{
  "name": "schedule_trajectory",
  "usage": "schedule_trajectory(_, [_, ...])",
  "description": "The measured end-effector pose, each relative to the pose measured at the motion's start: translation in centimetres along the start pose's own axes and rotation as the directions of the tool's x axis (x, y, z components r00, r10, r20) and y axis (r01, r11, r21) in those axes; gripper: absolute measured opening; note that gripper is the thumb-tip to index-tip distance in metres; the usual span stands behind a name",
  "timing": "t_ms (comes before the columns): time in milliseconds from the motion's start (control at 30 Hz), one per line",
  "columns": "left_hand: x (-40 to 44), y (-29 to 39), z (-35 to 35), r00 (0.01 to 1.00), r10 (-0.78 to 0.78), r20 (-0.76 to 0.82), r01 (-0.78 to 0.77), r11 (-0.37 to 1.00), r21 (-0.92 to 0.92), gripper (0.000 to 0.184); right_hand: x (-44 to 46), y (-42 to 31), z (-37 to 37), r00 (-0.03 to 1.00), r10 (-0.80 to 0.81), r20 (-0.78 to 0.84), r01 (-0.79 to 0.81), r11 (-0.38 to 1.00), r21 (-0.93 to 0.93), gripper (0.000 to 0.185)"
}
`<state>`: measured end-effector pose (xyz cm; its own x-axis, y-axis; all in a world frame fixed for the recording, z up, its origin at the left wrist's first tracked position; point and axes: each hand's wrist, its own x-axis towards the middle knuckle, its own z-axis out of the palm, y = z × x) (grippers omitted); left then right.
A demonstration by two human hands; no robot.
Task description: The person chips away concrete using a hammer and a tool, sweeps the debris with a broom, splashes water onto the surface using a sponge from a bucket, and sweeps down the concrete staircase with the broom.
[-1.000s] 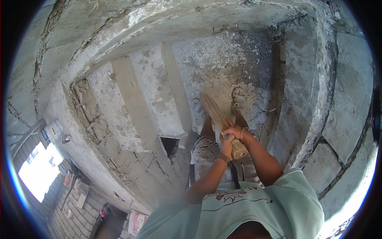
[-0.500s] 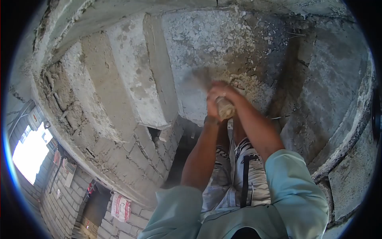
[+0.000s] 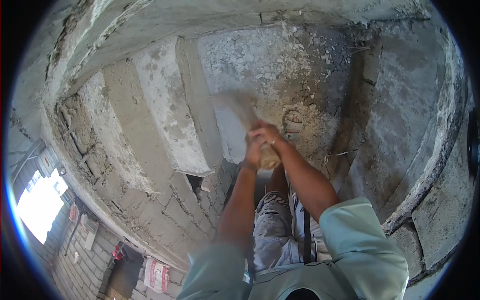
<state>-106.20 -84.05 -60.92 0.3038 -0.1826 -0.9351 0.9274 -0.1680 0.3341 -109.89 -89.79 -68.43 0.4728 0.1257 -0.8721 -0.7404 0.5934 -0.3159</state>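
Both hands grip a short bundle of straw-coloured bristles, a hand broom (image 3: pixel 270 159), whose thick bound end points back toward my body. My left hand (image 3: pixel 254 150) is wrapped round its left side, and my right hand (image 3: pixel 266 133) is closed round it just above, touching the left. The broom's far end is smeared by motion over the landing (image 3: pixel 227 67), beside the lowest step. Pale chips and dust lie on that landing. My sandalled foot (image 3: pixel 293 122) stands on it, right of the hands.
Concrete steps (image 3: pixel 172 110) rise to the left, with a dark hole (image 3: pixel 194 181) near their side. Rough concrete walls (image 3: pixel 407 100) curve round the right. At the lower left are a block wall (image 3: pixel 82 255), a bright window opening (image 3: pixel 40 205) and a white and red sack (image 3: pixel 157 275).
Since the earliest frame, the hands and broom have moved up and left, the broom's far end swinging left. Over the last half second, the hands shifted slightly down and left. The view has also shifted.
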Motion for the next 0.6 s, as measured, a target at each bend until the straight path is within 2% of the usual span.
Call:
schedule_trajectory(33, [0.5,-0.1,0.7,0.999,-0.046,0.006,0.045,0.988,0.145,0.068,-1.0,0.3,-1.6,0.994,-0.093,-0.065,0.106,0.966,0.237,0.067])
schedule_trajectory(67, [0.5,-1.0,0.6,0.998,-0.055,0.019,0.052,0.987,0.152,0.068,-1.8,0.2,-3.2,0.971,-0.176,-0.161,0.23,0.868,0.441,0.066])
schedule_trajectory(100, [0.5,-2.0,-0.4,0.989,-0.035,0.144,0.006,0.981,0.193,0.069,-2.7,1.7,-2.9,0.96,-0.199,-0.198,0.276,0.799,0.535,0.064])
schedule_trajectory(133, [-0.7,-2.6,-2.0,0.967,-0.03,0.255,-0.032,0.971,0.236,0.071,-4.7,2.5,-0.8,0.932,-0.142,-0.332,0.29,0.844,0.452,0.064])
schedule_trajectory(167, [-3.1,-1.9,-3.1,0.941,-0.053,0.333,0.011,0.992,0.127,0.073,-7.0,2.5,2.0,0.883,-0.092,-0.461,0.286,0.884,0.371,0.065])
schedule_trajectory(233, [-7.6,1.0,-4.8,0.934,0.003,0.358,-0.126,0.938,0.322,0.072,-11.0,1.5,6.0,0.79,-0.307,-0.532,0.457,0.872,0.175,0.066])
schedule_trajectory(267, [-8.7,2.6,-4.3,0.931,-0.001,0.364,-0.131,0.932,0.338,0.072,-10.6,0.6,6.9,0.784,-0.308,-0.539,0.467,0.864,0.186,0.066])
schedule_trajectory(333, [-10.7,4.6,-3.5,0.969,0.13,0.21,-0.211,0.878,0.43,0.069,-10.4,-0.5,8.5,0.878,-0.309,-0.366,0.465,0.735,0.493,0.066])
schedule_trajectory(400, [-5.9,5.9,-4.6,0.961,0.245,0.126,-0.276,0.853,0.442,0.064,-7.3,-5.3,7.1,0.879,-0.378,-0.29,0.432,0.889,0.154,0.069])
schedule_trajectory(467, [2.6,11.1,-3.5,0.96,-0.068,0.272,-0.041,0.926,0.375,0.06,0.2,-10.0,4.0,0.966,-0.259,0.006,0.254,0.95,0.184,0.066])
schedule_trajectory(500, [6.0,11.2,-3.6,0.968,-0.157,0.197,0.044,0.876,0.48,0.058,1.2,-9.3,3.9,0.967,-0.254,0.004,0.248,0.946,0.209,0.066])
schedule_trajectory(533, [7.6,10.1,-4.1,0.963,-0.246,0.114,0.141,0.813,0.564,0.057,1.4,-7.7,3.6,0.96,-0.234,-0.152,0.276,0.87,0.409,0.064])
schedule_trajectory(567, [7.2,9.8,-2.7,0.957,-0.256,0.134,0.134,0.805,0.578,0.057,2.0,-7.3,2.4,0.926,-0.2,-0.321,0.356,0.745,0.564,0.061])
schedule_trajectory(600, [5.4,10.3,-1.4,0.967,-0.134,0.218,-0.049,0.739,0.671,0.056,2.4,-6.6,3.0,0.889,-0.191,-0.416,0.422,0.695,0.583,0.059])
